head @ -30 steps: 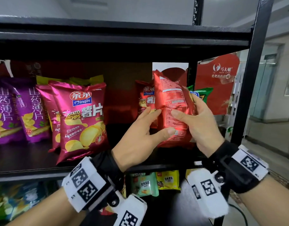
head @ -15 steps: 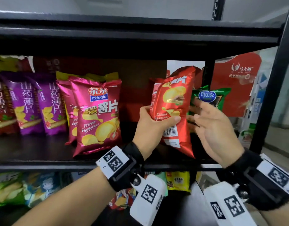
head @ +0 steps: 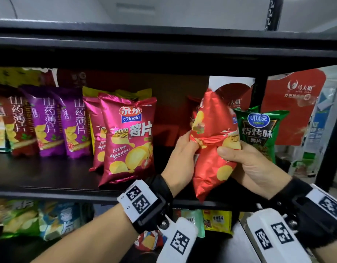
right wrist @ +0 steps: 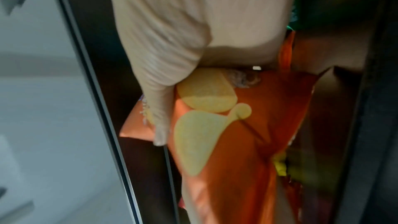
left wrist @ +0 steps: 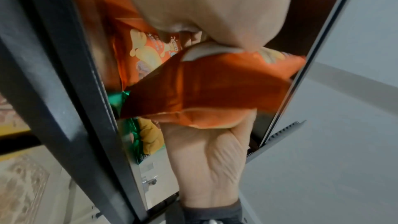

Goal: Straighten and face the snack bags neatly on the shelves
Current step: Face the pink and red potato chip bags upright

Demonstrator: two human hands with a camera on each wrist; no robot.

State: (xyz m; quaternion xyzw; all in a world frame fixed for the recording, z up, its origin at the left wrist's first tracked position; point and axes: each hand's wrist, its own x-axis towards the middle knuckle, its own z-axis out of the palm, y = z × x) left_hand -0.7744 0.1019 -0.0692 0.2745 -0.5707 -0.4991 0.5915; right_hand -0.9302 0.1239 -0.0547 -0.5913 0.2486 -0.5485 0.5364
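Observation:
A red chip bag [head: 213,149] [left wrist: 215,91] [right wrist: 232,142] hangs crumpled in front of the middle shelf [head: 69,192], held by both hands. My left hand [head: 183,154] grips its left edge; my right hand [head: 239,160] grips its right side with the thumb across the front. Another red bag [head: 194,114] [left wrist: 137,54] stands behind it. A green chip bag [head: 258,130] stands upright just to the right. Magenta chip bags [head: 129,137] face forward in the shelf's middle, and purple bags [head: 55,122] stand at the left.
A black shelf post [head: 258,95] rises behind the green bag, and the outer frame post [head: 333,137] stands at the far right. More snack bags [head: 217,221] lie on the lower shelf. A red display board [head: 293,107] stands behind the rack.
The right hand, open beside the bag half a second ago, now grips its right side. The red bag has dropped lower and turned, crumpling between both hands. The view has moved closer.

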